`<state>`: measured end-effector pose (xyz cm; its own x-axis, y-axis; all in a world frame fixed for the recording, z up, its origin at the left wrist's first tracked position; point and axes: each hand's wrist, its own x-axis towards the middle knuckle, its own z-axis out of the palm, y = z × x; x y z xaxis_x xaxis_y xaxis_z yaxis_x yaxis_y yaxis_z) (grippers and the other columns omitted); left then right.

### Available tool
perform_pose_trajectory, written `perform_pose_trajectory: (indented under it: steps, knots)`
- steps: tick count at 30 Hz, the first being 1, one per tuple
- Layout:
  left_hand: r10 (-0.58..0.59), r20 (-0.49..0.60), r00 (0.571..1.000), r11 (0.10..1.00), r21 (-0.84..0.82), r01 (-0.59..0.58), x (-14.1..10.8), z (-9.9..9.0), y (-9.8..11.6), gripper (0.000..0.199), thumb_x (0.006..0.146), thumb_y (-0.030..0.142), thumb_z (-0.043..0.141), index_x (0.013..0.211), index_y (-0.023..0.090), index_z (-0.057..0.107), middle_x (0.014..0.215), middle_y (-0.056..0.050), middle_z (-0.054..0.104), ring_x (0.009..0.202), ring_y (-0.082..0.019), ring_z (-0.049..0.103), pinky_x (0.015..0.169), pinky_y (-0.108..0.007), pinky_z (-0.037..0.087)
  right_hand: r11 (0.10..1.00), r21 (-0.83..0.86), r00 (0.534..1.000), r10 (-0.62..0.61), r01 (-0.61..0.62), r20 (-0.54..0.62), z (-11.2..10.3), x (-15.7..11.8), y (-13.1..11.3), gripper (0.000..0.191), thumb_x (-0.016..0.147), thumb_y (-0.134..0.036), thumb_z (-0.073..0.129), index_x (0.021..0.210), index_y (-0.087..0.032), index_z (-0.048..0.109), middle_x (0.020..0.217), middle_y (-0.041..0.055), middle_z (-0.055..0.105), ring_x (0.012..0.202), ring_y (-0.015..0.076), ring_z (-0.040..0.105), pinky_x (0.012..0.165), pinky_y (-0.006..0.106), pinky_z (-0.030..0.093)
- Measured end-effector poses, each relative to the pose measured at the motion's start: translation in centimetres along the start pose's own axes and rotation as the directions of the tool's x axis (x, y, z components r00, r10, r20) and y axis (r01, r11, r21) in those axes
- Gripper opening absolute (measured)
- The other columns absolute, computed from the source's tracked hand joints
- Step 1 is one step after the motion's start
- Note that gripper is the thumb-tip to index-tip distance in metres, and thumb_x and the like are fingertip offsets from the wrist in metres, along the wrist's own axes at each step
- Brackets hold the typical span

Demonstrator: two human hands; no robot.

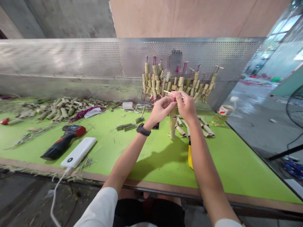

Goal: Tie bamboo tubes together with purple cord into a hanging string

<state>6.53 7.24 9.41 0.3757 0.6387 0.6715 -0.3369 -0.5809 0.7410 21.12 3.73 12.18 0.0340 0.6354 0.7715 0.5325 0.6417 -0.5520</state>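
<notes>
Both hands are raised over the green table, close together. My left hand (163, 107), with a black watch at its wrist, pinches purple string at the top of a hanging bamboo piece. My right hand (186, 104) has its fingers closed at the same spot, beside a thin pale stick (168, 92). Below them hangs the bamboo piece (172, 126), upright. Behind, many short bamboo tubes strung on purple string (155, 82) hang against the perforated metal panel (94, 60).
On the green table (224, 164) lie a bamboo pile (62, 110), a power drill (65, 142), a white power bank (79, 152), a yellow-handled tool (190, 156) and more tubes (207, 129). A bottle (223, 114) stands at the right edge.
</notes>
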Motion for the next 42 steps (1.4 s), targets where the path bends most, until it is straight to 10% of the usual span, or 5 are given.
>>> perform_pose_trajectory:
  steps: [8,34,42]
  knots:
    - [-0.011,-0.184,0.983,0.996,0.081,0.027,0.1,0.1,1.2,0.012,0.089,0.027,0.074,0.090,0.015,0.072,0.091,-0.006,0.076,0.083,-0.014,0.070,0.082,-0.028,0.055,0.992,-0.109,0.988,-0.051,0.067,0.146,-0.6,-0.1,-1.2,0.063,0.107,-0.069,0.033,0.134,-0.029,0.072,0.128,0.0085,0.078,0.121,0.0303,0.073,0.105,0.050,0.058]
    - [-0.142,-0.037,0.989,0.986,0.083,0.145,0.2,-2.0,2.7,0.009,0.080,0.017,0.062,0.075,0.015,0.069,0.076,-0.001,0.068,0.070,-0.011,0.057,0.069,-0.024,0.047,0.990,-0.129,0.972,-0.024,0.055,0.232,-0.6,-0.4,-2.4,0.060,0.109,-0.064,0.033,0.143,-0.028,0.066,0.139,0.0085,0.073,0.128,0.0312,0.069,0.109,0.051,0.055]
    - [-0.348,0.010,0.938,0.926,-0.156,0.345,0.2,-2.5,2.0,0.010,0.080,0.016,0.066,0.084,0.016,0.075,0.082,-0.002,0.072,0.072,-0.012,0.064,0.072,-0.027,0.052,0.993,-0.115,0.964,0.006,0.026,0.268,-0.8,-0.4,-2.5,0.059,0.107,-0.066,0.035,0.139,-0.029,0.069,0.139,0.0068,0.073,0.127,0.0299,0.069,0.109,0.050,0.055]
